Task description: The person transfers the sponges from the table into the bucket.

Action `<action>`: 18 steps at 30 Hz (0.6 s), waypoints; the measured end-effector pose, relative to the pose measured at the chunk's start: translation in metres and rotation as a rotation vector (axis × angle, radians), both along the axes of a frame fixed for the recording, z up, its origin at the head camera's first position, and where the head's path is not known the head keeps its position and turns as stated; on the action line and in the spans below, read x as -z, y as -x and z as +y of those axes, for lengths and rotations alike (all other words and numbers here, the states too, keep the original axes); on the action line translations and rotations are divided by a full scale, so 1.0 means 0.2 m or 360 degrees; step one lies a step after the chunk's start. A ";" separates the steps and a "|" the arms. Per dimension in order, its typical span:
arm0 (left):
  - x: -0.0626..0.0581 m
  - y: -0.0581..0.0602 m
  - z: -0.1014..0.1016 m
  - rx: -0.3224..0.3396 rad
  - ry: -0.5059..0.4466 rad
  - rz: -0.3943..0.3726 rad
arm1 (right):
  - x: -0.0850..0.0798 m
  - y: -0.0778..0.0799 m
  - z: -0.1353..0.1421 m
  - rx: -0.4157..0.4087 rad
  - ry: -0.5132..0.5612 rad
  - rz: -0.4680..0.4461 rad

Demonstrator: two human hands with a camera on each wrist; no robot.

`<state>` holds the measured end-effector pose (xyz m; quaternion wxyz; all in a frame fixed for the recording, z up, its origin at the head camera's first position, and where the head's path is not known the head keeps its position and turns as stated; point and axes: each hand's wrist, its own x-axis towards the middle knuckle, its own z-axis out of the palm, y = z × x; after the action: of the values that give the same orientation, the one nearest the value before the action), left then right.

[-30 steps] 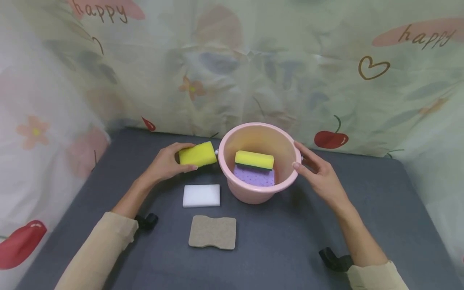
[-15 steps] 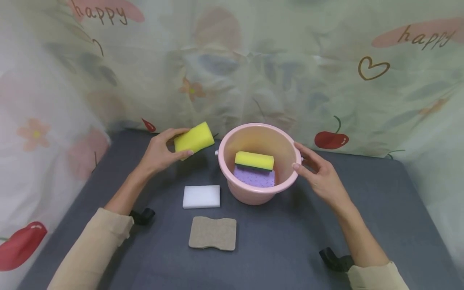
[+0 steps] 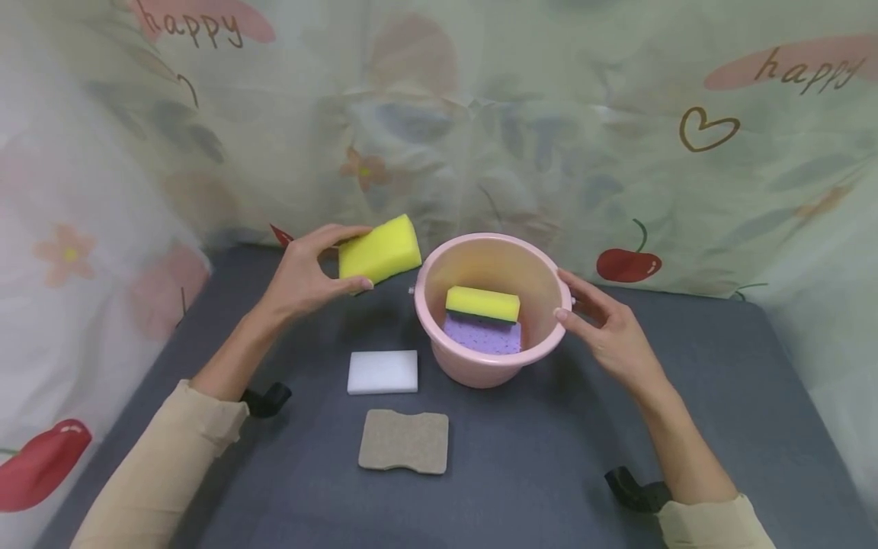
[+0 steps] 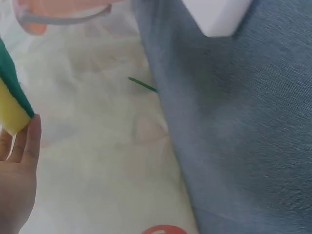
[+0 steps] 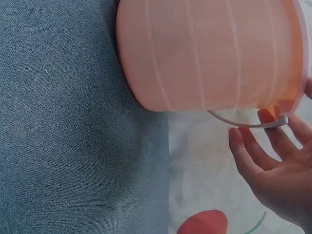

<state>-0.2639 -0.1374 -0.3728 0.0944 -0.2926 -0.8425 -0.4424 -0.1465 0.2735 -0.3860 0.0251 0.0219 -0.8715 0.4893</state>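
Observation:
My left hand [image 3: 305,267] pinches a yellow sponge [image 3: 380,252] between thumb and fingers, raised at the upper left of the pink bucket [image 3: 473,372]. The left wrist view shows a green scouring layer [image 4: 12,80] on that sponge. My right hand [image 3: 613,339] grips the bucket's right rim, thumb at the edge and the other fingers outside. In the right wrist view these fingers are beside the thin handle [image 5: 248,125], which hangs down along the bucket wall. Within the bucket, a yellow sponge with a dark underside [image 3: 483,303] lies on a purple speckled sponge [image 3: 482,335].
On the dark grey tabletop [image 3: 521,488], a white sponge block [image 3: 382,372] lies left of the bucket. A grey-brown pad with notched sides [image 3: 403,442] is nearer the front. A patterned curtain [image 3: 480,137] hangs close behind the bucket.
My left hand has lifted the yellow sponge up from beside the bucket, first a little leftward, then back right toward the rim. The right hand and bucket have stayed in place.

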 end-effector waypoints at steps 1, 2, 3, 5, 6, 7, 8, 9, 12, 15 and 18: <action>-0.01 0.00 0.01 0.0026 -0.0008 0.0004 | 0.00 0.00 0.00 0.0002 -0.0005 0.0002; -0.02 -0.01 0.02 0.0059 -0.0016 0.0007 | 0.00 0.00 0.00 0.0001 -0.0009 0.0003; -0.04 -0.01 0.03 0.0090 -0.0021 0.0014 | 0.00 0.00 0.00 0.0002 -0.0011 0.0003; -0.06 -0.02 0.04 0.0156 -0.0031 0.0026 | 0.00 0.00 0.00 0.0001 -0.0009 -0.0004; -0.07 -0.03 0.05 0.0184 -0.0034 0.0032 | 0.00 0.00 0.00 0.0001 -0.0010 -0.0008; -0.08 -0.03 0.06 0.0211 -0.0033 0.0041 | 0.00 0.00 0.00 0.0001 -0.0010 -0.0013; -0.09 -0.04 0.07 0.0237 -0.0035 0.0050 | 0.00 0.00 0.00 0.0002 -0.0008 -0.0020; -0.10 -0.05 0.08 0.0251 -0.0032 0.0061 | 0.00 0.00 0.00 0.0003 -0.0008 -0.0022; -0.12 -0.06 0.12 0.0277 -0.0025 0.0102 | 0.00 0.00 0.00 0.0006 -0.0011 -0.0026; -0.14 -0.07 0.16 0.0307 -0.0017 0.0138 | -0.01 0.00 0.00 0.0014 -0.0017 -0.0031; -0.16 -0.07 0.19 0.0345 -0.0021 0.0150 | -0.01 0.00 0.00 0.0024 -0.0022 -0.0036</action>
<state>-0.2491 -0.0992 -0.3416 0.0875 -0.4018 -0.7975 -0.4414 -0.1469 0.2727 -0.3845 0.0188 0.0100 -0.8752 0.4832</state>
